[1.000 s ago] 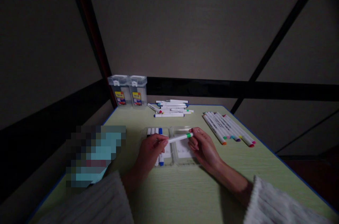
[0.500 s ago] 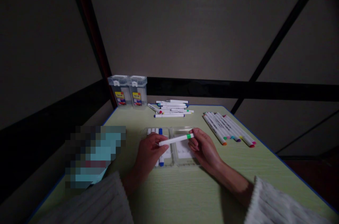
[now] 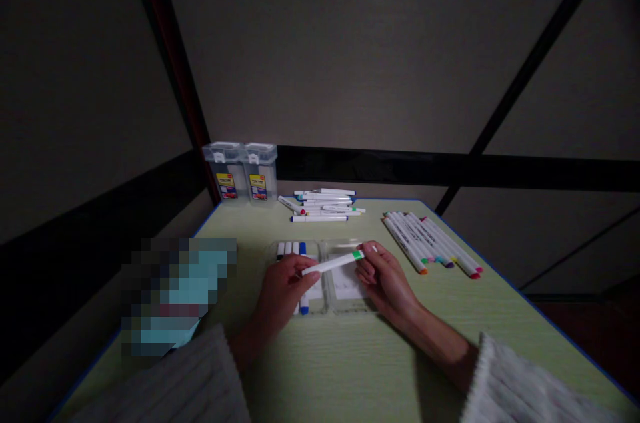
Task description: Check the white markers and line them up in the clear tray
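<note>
The right hand (image 3: 387, 278) grips the green-banded marker (image 3: 336, 262) at one end, the left hand (image 3: 286, 284) pinches the other! It slants above the open case (image 3: 327, 290), between the surface's (image 3: 340, 370) left and right edges.

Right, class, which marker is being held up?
The white marker with the green band, held by the left hand and right hand over the clear case; the other markers lie in it or on the table.
</note>
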A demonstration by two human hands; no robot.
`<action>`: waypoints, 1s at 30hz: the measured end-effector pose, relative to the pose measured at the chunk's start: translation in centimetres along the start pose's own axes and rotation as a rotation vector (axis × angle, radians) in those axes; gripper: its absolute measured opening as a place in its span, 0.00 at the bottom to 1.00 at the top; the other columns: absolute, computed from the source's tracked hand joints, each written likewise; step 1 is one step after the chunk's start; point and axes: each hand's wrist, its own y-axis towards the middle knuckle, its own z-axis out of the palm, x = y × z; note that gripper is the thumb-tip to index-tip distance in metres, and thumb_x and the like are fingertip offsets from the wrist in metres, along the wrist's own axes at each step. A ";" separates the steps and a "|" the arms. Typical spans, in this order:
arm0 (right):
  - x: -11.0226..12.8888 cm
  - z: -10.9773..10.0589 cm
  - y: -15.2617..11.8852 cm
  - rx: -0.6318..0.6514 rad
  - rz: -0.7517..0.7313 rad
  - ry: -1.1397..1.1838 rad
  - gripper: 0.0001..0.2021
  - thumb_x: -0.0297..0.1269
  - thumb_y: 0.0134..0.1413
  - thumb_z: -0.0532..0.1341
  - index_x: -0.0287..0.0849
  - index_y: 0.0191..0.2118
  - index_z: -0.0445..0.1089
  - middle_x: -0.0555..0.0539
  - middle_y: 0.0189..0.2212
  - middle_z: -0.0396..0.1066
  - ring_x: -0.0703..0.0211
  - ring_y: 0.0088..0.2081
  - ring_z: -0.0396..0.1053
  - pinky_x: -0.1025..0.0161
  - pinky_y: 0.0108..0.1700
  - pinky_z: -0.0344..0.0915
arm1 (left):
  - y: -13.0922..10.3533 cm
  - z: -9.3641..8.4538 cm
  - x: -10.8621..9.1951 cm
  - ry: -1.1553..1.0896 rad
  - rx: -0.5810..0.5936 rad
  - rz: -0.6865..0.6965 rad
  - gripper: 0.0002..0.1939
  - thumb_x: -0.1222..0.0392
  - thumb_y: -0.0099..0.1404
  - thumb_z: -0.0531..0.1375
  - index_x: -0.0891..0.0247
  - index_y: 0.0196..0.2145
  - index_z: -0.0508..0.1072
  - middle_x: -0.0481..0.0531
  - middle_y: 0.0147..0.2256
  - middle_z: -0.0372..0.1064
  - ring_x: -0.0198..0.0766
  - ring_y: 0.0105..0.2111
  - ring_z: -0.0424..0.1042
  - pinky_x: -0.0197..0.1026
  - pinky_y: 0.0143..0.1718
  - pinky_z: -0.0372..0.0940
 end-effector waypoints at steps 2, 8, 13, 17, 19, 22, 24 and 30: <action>0.0 0.0 0.0 0.002 -0.005 -0.007 0.10 0.37 0.40 0.66 0.39 0.23 0.63 0.59 0.11 0.48 0.73 0.15 0.41 0.71 0.16 0.39 | 0.0 0.0 -0.2 -0.010 -0.002 -0.014 0.09 0.59 0.48 0.61 0.67 0.28 0.72 0.48 0.21 0.68 0.31 0.20 0.64 0.32 0.21 0.56; 0.1 0.1 0.0 0.002 -0.016 -0.023 0.11 0.38 0.41 0.66 0.40 0.23 0.63 0.59 0.11 0.47 0.72 0.15 0.40 0.70 0.17 0.38 | -0.1 -0.1 -0.6 -0.023 0.023 -0.029 0.08 0.60 0.48 0.60 0.67 0.26 0.72 0.45 0.17 0.65 0.29 0.17 0.62 0.31 0.19 0.55; 0.0 0.1 0.0 0.007 -0.027 -0.033 0.11 0.37 0.40 0.66 0.41 0.23 0.62 0.60 0.11 0.48 0.72 0.15 0.40 0.70 0.17 0.38 | -0.1 0.0 -0.7 -0.024 0.052 -0.004 0.09 0.58 0.51 0.57 0.67 0.22 0.71 0.45 0.15 0.63 0.28 0.15 0.60 0.31 0.19 0.56; 0.1 0.3 -0.1 0.014 -0.023 -0.037 0.12 0.37 0.40 0.66 0.41 0.22 0.61 0.59 0.11 0.48 0.72 0.15 0.41 0.70 0.17 0.38 | -0.1 0.2 -0.9 -0.061 0.041 -0.032 0.11 0.55 0.52 0.56 0.67 0.21 0.70 0.45 0.14 0.63 0.27 0.14 0.58 0.31 0.17 0.54; 0.2 0.3 -0.2 0.015 -0.021 -0.041 0.12 0.38 0.40 0.66 0.41 0.23 0.61 0.59 0.11 0.48 0.72 0.15 0.41 0.70 0.17 0.39 | -0.2 0.3 -1.0 -0.088 0.032 -0.051 0.12 0.54 0.51 0.56 0.67 0.22 0.69 0.45 0.15 0.64 0.26 0.13 0.57 0.30 0.15 0.53; 0.3 0.4 -0.3 0.023 -0.021 -0.051 0.11 0.38 0.40 0.66 0.41 0.24 0.62 0.59 0.11 0.48 0.72 0.15 0.41 0.70 0.17 0.39 | -0.3 0.4 -1.2 -0.122 0.039 -0.082 0.14 0.52 0.51 0.56 0.68 0.25 0.70 0.44 0.14 0.63 0.25 0.11 0.56 0.30 0.14 0.50; 0.3 0.4 -0.3 0.032 -0.026 -0.062 0.11 0.38 0.41 0.66 0.41 0.24 0.62 0.60 0.11 0.48 0.72 0.15 0.41 0.70 0.17 0.39 | -0.3 0.4 -1.3 -0.140 0.057 -0.094 0.16 0.50 0.52 0.55 0.68 0.26 0.70 0.43 0.12 0.61 0.25 0.10 0.55 0.30 0.13 0.49; 0.2 0.4 -0.3 0.035 -0.046 -0.078 0.10 0.37 0.39 0.66 0.41 0.24 0.63 0.59 0.11 0.49 0.72 0.15 0.42 0.70 0.18 0.40 | -0.4 0.4 -1.3 -0.157 0.091 -0.135 0.19 0.46 0.53 0.54 0.67 0.28 0.69 0.42 0.10 0.59 0.25 0.08 0.54 0.29 0.11 0.49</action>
